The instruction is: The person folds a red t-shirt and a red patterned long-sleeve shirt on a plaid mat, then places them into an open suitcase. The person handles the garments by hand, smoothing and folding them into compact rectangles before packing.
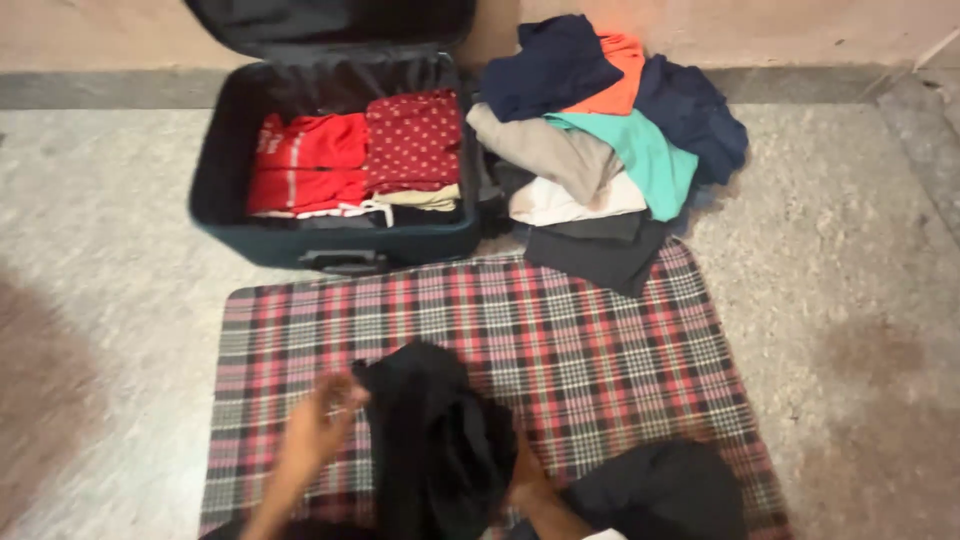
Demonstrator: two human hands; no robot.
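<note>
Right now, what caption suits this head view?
Two hands, left hand and right hand, handle a black garment on a plaid mat before an open suitcase.

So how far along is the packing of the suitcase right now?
Done: folded red clothes lie in the open suitcase. In hand: a black garment on the plaid mat, left hand and right hand on it. Left: the mixed pile beside the suitcase.

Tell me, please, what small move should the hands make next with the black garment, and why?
Probably spread it flat: the black garment lies bunched on the plaid mat, the left hand at its edge, the right hand partly hidden beside it.
</note>
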